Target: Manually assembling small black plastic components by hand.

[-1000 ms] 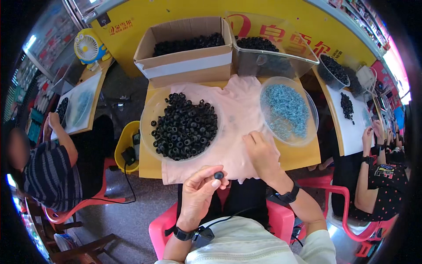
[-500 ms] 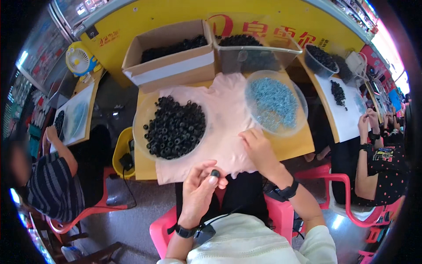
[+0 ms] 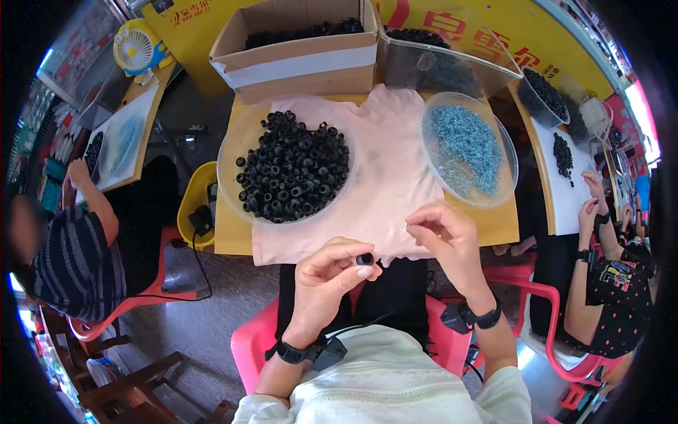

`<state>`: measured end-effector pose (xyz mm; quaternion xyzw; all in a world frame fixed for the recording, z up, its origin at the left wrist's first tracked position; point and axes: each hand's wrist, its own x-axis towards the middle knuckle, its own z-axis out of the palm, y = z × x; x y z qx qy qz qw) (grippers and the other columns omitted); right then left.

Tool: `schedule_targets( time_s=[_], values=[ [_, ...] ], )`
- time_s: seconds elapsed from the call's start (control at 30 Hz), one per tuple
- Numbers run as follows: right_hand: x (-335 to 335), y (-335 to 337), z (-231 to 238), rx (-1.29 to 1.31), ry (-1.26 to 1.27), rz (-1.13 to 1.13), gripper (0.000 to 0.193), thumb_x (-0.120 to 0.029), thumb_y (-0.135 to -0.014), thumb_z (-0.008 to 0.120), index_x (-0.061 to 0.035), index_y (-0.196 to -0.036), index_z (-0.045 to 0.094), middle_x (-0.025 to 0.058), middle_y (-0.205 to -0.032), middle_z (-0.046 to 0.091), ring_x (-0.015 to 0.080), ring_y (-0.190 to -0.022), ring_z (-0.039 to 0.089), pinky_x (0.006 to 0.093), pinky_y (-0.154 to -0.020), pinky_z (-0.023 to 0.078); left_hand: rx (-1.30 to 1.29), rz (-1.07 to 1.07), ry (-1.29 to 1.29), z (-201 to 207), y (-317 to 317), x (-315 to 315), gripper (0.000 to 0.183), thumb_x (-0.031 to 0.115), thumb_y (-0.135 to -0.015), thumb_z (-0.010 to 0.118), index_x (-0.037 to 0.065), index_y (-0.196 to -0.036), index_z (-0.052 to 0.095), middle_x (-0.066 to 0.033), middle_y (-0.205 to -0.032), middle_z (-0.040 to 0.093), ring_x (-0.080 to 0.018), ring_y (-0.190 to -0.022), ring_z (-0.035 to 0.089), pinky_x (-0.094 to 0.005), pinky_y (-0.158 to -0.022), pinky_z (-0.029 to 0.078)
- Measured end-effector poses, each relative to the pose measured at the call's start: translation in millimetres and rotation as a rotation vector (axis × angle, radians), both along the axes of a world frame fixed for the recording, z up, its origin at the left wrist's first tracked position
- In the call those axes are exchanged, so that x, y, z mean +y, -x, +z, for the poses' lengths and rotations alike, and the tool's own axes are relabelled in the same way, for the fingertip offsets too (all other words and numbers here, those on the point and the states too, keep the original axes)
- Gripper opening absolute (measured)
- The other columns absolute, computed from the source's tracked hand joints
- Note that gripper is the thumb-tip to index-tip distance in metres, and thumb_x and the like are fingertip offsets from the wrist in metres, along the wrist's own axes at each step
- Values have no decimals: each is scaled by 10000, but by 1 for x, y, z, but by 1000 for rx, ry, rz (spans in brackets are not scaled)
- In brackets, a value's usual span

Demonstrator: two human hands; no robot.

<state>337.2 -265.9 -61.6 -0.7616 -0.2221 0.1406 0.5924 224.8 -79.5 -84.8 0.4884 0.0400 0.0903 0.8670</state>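
Note:
My left hand (image 3: 319, 291) pinches a small black ring-like plastic piece (image 3: 364, 259) between thumb and fingertips, its opening turned up. To its right, over the front edge of a pale pink cloth (image 3: 392, 141), my right hand (image 3: 452, 244) has thumb and forefinger pressed together; something tiny shows at the tips, too small to name. A round clear tray (image 3: 224, 177) of similar black pieces (image 3: 300, 169) lies beyond my left hand. Past my right hand is a clear dish (image 3: 513, 169) heaped with tiny light-blue pieces (image 3: 462, 141).
A cardboard box (image 3: 304, 67) and a clear plastic bin (image 3: 462, 67), both with black pieces, stand at the table's back. A yellow bucket (image 3: 192, 205) is by the table's left side. People sit at tables on the left (image 3: 78, 261) and right (image 3: 607, 304).
My right hand has moved back from near the blue pieces toward me, with its fingertips pinched. My left hand has turned the black piece's opening upward. The view has shifted.

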Motion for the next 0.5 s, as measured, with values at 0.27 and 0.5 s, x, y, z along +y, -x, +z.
schedule_targets(
  time_s=[0.27,0.5],
  values=[
    [2,28,29,-17,-275,134,141,14,-857,714,8,-996,689,105,-976,679,132,-816,663,232,-717,532,-1,-62,-45,8,4,-6,289,-97,-843,695,-79,-1125,633,-116,-1048,641,-139,-904,641,-276,-842,565],
    [5,26,36,-260,-127,210,167,17,-826,735,-15,-988,707,99,-952,679,129,-792,663,236,-690,531,-20,-115,60,13,4,-6,249,-100,-841,695,-90,-1084,638,-149,-1044,655,-179,-919,676,-298,-836,587]
  ],
)
